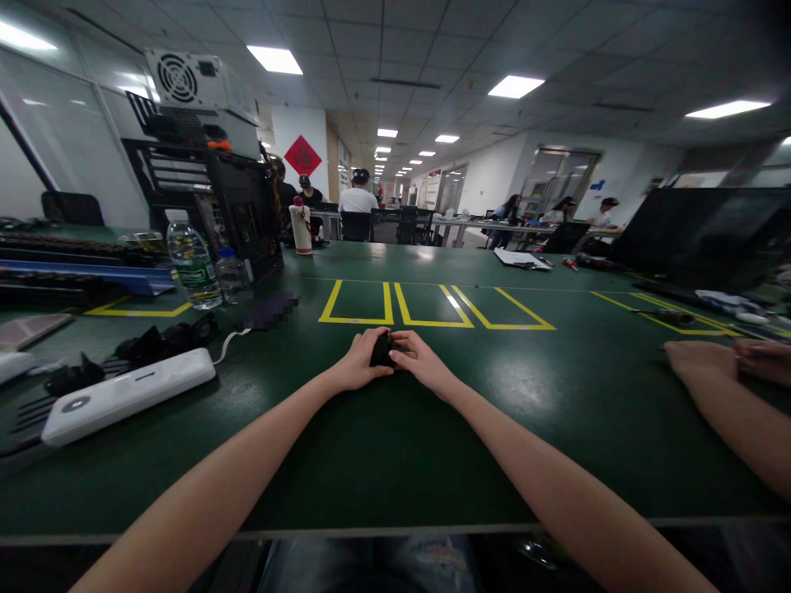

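Observation:
Between both hands, just above or on the green table, is a small black object [381, 350]; its kind is not clear, as fingers cover much of it. My left hand [358, 360] grips it from the left, thumb below and fingers over the top. From the right, my right hand [423, 362] closes its fingertips on the same object. Beyond the hands, yellow tape [357, 320] marks several open-topped shapes on the tabletop.
At left lie a white power strip [133, 395] and black cables. A water bottle [191, 262] stands by a black computer case [238, 206]. A clipboard [522, 259] lies farther back. At right, another person's hands [704, 360] rest near a screwdriver-like tool [671, 316].

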`<state>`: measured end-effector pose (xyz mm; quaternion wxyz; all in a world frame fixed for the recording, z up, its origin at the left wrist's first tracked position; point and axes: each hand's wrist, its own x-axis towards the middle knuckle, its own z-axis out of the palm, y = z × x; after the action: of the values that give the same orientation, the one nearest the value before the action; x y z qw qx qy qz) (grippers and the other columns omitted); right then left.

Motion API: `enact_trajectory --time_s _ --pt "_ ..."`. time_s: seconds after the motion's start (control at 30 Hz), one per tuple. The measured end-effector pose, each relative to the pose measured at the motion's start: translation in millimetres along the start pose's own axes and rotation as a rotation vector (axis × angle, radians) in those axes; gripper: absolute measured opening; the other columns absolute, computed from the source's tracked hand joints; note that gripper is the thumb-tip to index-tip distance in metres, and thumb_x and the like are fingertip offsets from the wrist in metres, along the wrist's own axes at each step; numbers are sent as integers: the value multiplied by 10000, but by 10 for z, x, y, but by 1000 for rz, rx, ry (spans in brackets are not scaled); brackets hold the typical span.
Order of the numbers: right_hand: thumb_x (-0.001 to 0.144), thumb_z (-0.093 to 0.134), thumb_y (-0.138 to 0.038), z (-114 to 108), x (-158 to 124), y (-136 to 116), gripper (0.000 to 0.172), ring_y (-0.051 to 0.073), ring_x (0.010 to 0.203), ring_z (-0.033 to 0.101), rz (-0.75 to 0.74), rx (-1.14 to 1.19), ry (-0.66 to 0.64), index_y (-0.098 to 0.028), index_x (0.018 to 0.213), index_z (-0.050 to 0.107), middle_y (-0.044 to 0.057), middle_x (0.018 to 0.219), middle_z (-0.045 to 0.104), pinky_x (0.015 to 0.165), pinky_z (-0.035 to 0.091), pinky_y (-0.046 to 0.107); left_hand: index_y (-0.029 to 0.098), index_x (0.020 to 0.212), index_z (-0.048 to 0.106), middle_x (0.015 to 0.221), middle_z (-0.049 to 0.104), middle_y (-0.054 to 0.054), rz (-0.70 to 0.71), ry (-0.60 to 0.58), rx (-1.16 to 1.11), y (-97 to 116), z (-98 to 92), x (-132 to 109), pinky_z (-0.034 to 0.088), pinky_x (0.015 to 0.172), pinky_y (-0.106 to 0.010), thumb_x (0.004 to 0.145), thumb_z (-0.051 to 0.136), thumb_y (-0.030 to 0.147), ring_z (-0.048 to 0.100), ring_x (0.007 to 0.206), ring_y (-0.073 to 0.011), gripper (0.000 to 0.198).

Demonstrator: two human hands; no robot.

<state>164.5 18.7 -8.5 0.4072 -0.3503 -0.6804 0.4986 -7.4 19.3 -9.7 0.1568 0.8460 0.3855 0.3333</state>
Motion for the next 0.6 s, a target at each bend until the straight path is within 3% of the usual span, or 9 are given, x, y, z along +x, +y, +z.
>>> enact_trajectory --time_s 0.43,0.6 --pt "720 540 -293 16 -36 -41 230 146 859 535 -37 1 -9 -204 907 440 26 998 480 721 477 334 204 1226 278 1187 397 -89 -15 -20 -3 31 -31 -9 324 891 -433 678 608 318 391 1043 -261 650" --pt "718 546 -287 8 -43 -59 265 150 882 532 -8 -8 2 -221 957 452 31 1017 468 752 471 351 219 1228 278 1187 397 -86 -34 -23 -21 33 -30 -8 326 886 -444 672 614 317 389 1052 -266 657"
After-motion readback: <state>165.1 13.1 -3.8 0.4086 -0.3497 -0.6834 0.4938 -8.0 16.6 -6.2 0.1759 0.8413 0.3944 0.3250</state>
